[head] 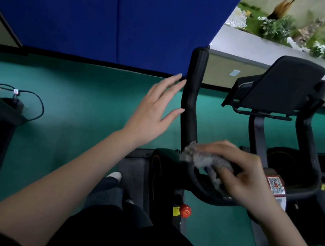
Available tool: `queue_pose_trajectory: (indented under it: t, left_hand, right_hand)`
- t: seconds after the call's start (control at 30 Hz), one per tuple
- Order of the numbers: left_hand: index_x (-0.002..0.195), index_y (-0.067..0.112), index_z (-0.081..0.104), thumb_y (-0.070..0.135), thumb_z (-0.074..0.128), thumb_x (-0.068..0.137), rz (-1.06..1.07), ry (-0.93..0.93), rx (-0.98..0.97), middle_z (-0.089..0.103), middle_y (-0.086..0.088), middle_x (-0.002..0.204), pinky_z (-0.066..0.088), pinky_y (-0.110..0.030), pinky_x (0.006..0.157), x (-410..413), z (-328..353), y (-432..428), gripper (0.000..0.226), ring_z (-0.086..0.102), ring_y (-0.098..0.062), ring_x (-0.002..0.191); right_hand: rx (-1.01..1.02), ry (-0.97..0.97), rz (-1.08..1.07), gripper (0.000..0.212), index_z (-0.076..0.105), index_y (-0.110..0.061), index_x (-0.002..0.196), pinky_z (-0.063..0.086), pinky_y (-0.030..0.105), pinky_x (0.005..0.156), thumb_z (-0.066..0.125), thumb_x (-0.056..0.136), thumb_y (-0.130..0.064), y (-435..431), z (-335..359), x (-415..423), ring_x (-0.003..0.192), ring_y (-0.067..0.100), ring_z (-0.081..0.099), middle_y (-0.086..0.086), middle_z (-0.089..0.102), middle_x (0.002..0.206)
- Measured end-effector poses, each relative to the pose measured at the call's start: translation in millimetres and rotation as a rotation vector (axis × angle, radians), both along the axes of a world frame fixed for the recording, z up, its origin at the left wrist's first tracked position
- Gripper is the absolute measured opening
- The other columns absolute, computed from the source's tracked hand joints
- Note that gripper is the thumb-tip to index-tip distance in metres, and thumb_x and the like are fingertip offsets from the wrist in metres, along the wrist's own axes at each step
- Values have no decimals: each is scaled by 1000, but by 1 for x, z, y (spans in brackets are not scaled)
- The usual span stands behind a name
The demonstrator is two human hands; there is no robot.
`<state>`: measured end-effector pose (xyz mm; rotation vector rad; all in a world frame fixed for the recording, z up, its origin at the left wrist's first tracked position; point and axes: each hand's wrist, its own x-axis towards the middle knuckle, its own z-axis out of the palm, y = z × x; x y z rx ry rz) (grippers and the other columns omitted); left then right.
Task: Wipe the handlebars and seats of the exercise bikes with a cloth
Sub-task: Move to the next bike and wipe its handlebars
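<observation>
A black exercise bike stands in front of me, its left handlebar [192, 98] rising toward the blue wall. My left hand [154, 111] is open with fingers spread, its fingertips right beside that bar. A grey fluffy cloth [203, 157] lies pressed on the lower curve of the handlebar, and my right hand [240, 169] is closed over it. The right handlebar [308, 150] curves up beside the black console [286, 83]. The seat is out of sight.
A red knob [185, 210] sits on the bike frame below the handlebars. A label with a QR code [275, 185] is on the bar's centre. Green floor surrounds the bike. Another machine with a black cable [31, 103] stands at left. A planter ledge [267, 49] runs behind.
</observation>
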<state>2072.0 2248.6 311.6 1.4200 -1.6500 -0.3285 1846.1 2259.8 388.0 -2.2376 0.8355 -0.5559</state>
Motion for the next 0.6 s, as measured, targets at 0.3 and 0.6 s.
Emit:
queue_pose_trajectory:
  t: [0.3,0.6]
  left_hand:
    - [127,11,57,33,51,95,-88,-442,-146,46,-4,143,26,-38,109,5,11,6,39,35,-21,137]
    - [123,11,61,39,51,94,-154,-448,-149,52,-3,137,27,-36,108,-3,12,8,41,42,-20,132]
  right_hand:
    - [130,-67,-477,34,66,-34,90,46,11,72,56,81,-3,-1,-24,14,80,-4,64,-19,70,84]
    - [540,-363,-665,24,66,-11,103,53,41,90,49,93,3,-63,-41,67,93,22,67,10,71,99]
